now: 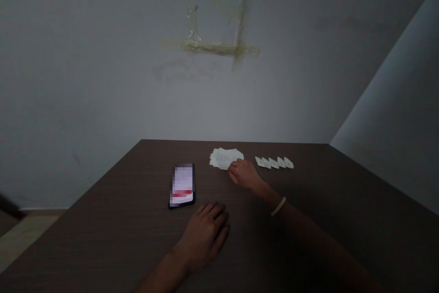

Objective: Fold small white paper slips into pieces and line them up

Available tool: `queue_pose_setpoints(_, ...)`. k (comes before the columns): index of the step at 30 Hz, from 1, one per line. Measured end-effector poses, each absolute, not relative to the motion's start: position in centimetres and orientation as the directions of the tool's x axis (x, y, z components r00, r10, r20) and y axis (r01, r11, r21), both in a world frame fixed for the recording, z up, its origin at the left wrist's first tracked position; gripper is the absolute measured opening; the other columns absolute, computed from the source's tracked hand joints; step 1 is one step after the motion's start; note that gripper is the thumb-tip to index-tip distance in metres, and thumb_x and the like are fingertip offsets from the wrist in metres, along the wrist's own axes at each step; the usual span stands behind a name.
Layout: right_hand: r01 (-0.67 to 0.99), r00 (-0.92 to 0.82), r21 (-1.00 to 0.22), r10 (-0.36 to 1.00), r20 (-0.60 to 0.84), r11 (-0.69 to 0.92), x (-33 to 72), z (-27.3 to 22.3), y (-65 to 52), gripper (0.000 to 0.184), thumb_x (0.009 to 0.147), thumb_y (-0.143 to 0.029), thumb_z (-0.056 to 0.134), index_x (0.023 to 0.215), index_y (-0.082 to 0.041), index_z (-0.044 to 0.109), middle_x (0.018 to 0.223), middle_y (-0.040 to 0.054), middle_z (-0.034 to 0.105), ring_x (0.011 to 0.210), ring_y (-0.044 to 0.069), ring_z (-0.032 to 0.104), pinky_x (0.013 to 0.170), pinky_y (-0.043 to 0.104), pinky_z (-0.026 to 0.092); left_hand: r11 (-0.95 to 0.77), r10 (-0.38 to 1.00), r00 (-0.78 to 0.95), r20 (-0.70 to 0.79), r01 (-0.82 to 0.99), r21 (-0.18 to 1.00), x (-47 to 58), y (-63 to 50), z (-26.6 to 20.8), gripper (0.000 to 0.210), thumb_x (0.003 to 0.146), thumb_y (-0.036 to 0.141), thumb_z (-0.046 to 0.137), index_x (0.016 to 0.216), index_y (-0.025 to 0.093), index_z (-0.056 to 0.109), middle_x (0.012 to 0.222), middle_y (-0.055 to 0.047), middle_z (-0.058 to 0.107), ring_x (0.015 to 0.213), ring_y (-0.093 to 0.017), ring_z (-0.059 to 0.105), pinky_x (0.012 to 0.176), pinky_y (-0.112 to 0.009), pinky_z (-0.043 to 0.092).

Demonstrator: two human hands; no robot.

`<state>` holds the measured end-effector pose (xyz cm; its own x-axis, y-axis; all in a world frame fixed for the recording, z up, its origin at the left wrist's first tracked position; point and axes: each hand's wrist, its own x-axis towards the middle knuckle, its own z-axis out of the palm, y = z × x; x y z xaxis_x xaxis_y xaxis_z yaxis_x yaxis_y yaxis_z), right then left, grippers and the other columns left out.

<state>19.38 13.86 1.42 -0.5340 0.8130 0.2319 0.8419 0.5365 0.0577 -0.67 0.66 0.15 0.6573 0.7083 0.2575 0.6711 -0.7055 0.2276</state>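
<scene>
My right hand, with a pale bracelet on the wrist, reaches over the table to a loose pile of white paper slips. Its fingers are closed at the pile's near right edge, pinching a slip; the fingertips are partly hidden. Faint printing shows on the top paper. My left hand rests palm down on the table with its fingers slightly apart, holding nothing. Just beyond it to the left lies a phone with a lit, blurred-out screen. Right of the pile, several small white folded papers overlap in a row.
The dark brown wooden table meets a grey wall at its far edge. Yellowed tape strips stick to the wall. Another wall surface slants along the right. Pale floor shows at lower left.
</scene>
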Motion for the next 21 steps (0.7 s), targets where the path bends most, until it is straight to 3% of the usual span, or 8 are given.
queue_pose_setpoints(5, 0.776, -0.626, 0.078, 0.748, 0.222, 0.626, 19.9, -0.1, 8.4, 0.019, 0.091, -0.022, 0.049, 0.091, -0.017, 0.068, 0.096, 0.0095, 0.069, 0.092, 0.021, 0.058, 0.079, 0.03, 0.044, -0.635, 0.765, 0.554, 0.33, 0.735, 0.239, -1.4, 2.0, 0.0, 0.027, 0.093, 0.022, 0.04, 0.094, 0.017, 0.066, 0.097, -0.009, 0.067, 0.092, -0.025, 0.06, 0.084, -0.041, 0.049)
queue_pose_setpoints(8, 0.716, -0.667, -0.011, 0.689, 0.282, 0.698, 20.2, -1.0, 5.9, 0.017, 0.09, -0.024, 0.052, 0.088, -0.019, 0.068, 0.09, 0.0068, 0.069, 0.086, 0.02, 0.06, 0.076, 0.03, 0.044, -0.571, 0.808, 0.475, 0.348, 0.778, 0.264, -1.6, 2.8, -0.1, 0.028, 0.093, 0.021, 0.039, 0.093, 0.015, 0.066, 0.095, -0.01, 0.066, 0.089, -0.024, 0.06, 0.082, -0.039, 0.05)
queue_pose_setpoints(11, 0.658, -0.62, -0.209, 0.677, 0.396, 0.724, 21.0, -1.3, 5.0, 0.017, 0.089, -0.03, 0.057, 0.098, -0.021, 0.068, 0.098, 0.0047, 0.071, 0.09, 0.019, 0.062, 0.082, 0.03, 0.045, -0.564, 0.81, 0.469, 0.353, 0.787, 0.249, -1.3, 3.5, -0.2, 0.026, 0.092, 0.022, 0.042, 0.103, 0.015, 0.064, 0.104, -0.011, 0.065, 0.096, -0.025, 0.059, 0.087, -0.04, 0.048)
queue_pose_setpoints(14, 0.68, -0.468, -0.343, 0.744, 0.477, 0.647, 22.6, -1.3, 5.6, 0.017, 0.09, -0.026, 0.054, 0.098, -0.02, 0.068, 0.1, 0.0056, 0.071, 0.092, 0.019, 0.063, 0.086, 0.031, 0.046, -0.584, 0.792, 0.489, 0.365, 0.782, 0.219, -0.5, 4.1, -0.5, 0.03, 0.09, 0.028, 0.048, 0.114, 0.014, 0.06, 0.116, -0.013, 0.062, 0.106, -0.028, 0.055, 0.094, -0.043, 0.045)
queue_pose_setpoints(21, 0.706, -0.345, -0.442, 0.813, 0.468, 0.554, 26.0, -2.1, 7.4, 0.018, 0.087, -0.018, 0.054, 0.096, -0.02, 0.069, 0.099, 0.0053, 0.071, 0.094, 0.02, 0.063, 0.09, 0.036, 0.045, -0.678, 0.733, 0.623, 0.273, 0.7, 0.223, 0.9, 6.5, -0.6, 0.033, 0.088, 0.026, 0.049, 0.117, 0.015, 0.059, 0.125, -0.013, 0.06, 0.114, -0.028, 0.054, 0.098, -0.047, 0.042)
